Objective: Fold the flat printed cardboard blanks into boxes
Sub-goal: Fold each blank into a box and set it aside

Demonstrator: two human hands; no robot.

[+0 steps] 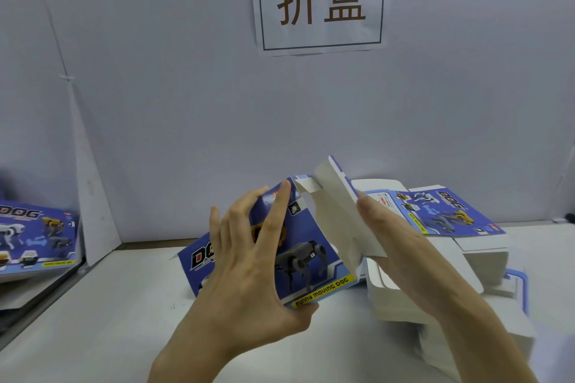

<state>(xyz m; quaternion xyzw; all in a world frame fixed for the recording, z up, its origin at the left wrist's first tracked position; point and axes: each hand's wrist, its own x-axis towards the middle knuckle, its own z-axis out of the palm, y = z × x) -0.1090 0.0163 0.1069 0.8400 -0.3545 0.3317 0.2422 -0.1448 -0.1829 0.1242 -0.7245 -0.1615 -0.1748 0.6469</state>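
**White table (109, 305), 1 blank half folded**

A pale wall (155, 102) rises behind the table, with a white paper sign (320, 0) bearing 2 large brown characters fixed high on it.

At the far left edge lies a pile of blue printed cardboard pieces (34, 239) showing robot dogs; whether they are folded or flat cannot be told.

In the middle, the left hand (249, 261) holds a blue printed cardboard blank (308, 258) raised above the table. Its fingers are spread over the printed face and its thumb is hooked under the lower edge by the yellow strip, so the panel is pinched between them. The blank is bent into a tent shape, printed side toward the left hand and white inner side facing right.

The right hand (392, 246) meets the blank's white flap. Its fingertips are hidden behind the flap, so whether it pinches or only presses cannot be told.

To the right, a stack of flat white blanks (435, 289) rests on the table, with 1 printed sheet (441, 211) face up behind it.
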